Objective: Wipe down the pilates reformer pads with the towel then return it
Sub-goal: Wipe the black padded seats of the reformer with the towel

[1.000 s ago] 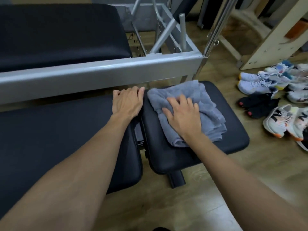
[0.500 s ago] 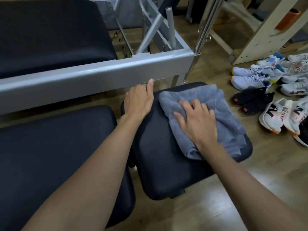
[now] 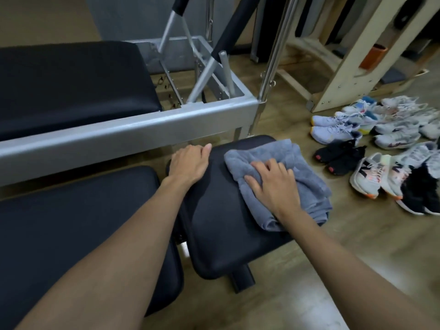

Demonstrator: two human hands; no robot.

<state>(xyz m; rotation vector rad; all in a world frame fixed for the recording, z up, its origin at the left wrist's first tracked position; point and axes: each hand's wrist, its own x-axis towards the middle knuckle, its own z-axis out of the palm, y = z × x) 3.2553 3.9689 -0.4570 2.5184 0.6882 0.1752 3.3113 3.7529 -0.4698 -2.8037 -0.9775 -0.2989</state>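
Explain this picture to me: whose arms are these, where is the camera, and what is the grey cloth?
No machine here: a person wears a camera on the head, so you look down along both arms. The right hand presses a grey towel onto a small black pad, wiping it. The left hand rests on that pad's far left edge, holding nothing. A larger black pad lies to the left, a silver reformer frame behind, shoes on the floor at right.
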